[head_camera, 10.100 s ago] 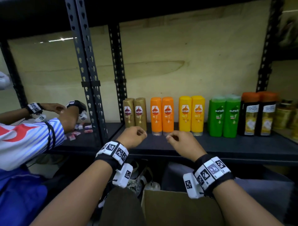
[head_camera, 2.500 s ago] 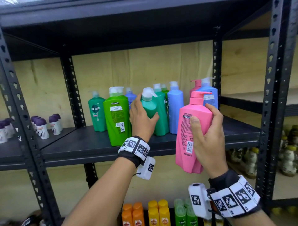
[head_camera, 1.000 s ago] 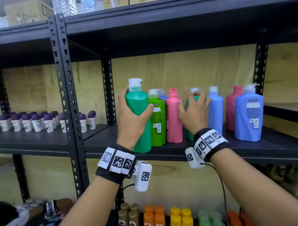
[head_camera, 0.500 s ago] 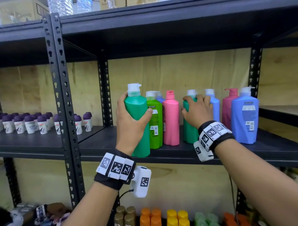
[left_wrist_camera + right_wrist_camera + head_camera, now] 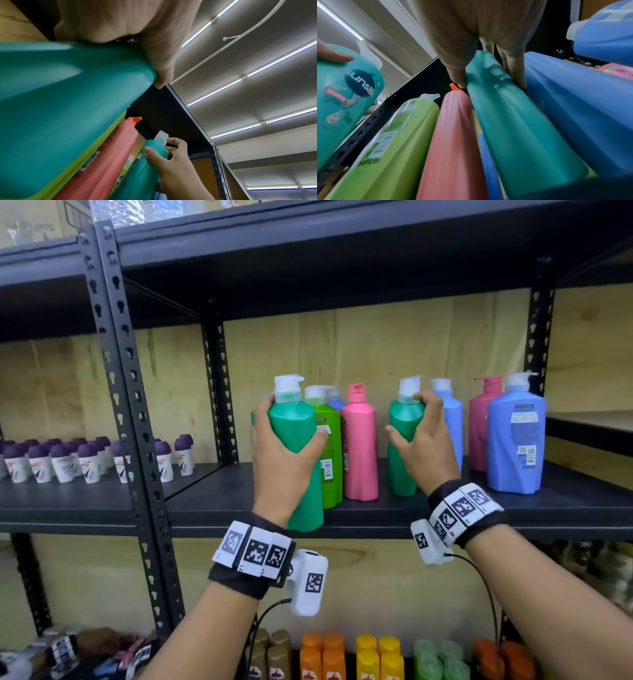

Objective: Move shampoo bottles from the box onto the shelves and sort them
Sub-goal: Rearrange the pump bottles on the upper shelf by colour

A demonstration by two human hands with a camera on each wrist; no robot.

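Note:
My left hand [image 5: 294, 417] grips a teal-green pump bottle [image 5: 306, 508] by its upper body; the bottle's base is at the front edge of the black shelf [image 5: 376, 518]. The left wrist view shows the thumb and fingers [image 5: 159, 75] wrapped round this bottle [image 5: 60, 108]. My right hand [image 5: 404, 414] holds the shoulder of a second teal-green bottle [image 5: 402, 474] standing farther back, thumb on one side and fingers [image 5: 520, 81] on the other of that bottle [image 5: 522, 135]. Between the two stand a lime-green bottle [image 5: 330, 460] and a pink bottle [image 5: 359, 446].
Right of my right hand stand a light-blue bottle [image 5: 452, 419], a pink pump bottle [image 5: 478, 433] and a large blue bottle [image 5: 515, 443]. Small purple-capped bottles [image 5: 85, 460] fill the left bay behind a black upright [image 5: 137, 440]. Small shampoo bottles [image 5: 342, 659] line the shelf below.
A second ago my right hand lay flat against the bottles; its fingers now curl round the second teal-green bottle's shoulder. My left hand keeps its bottle at the shelf's front edge.

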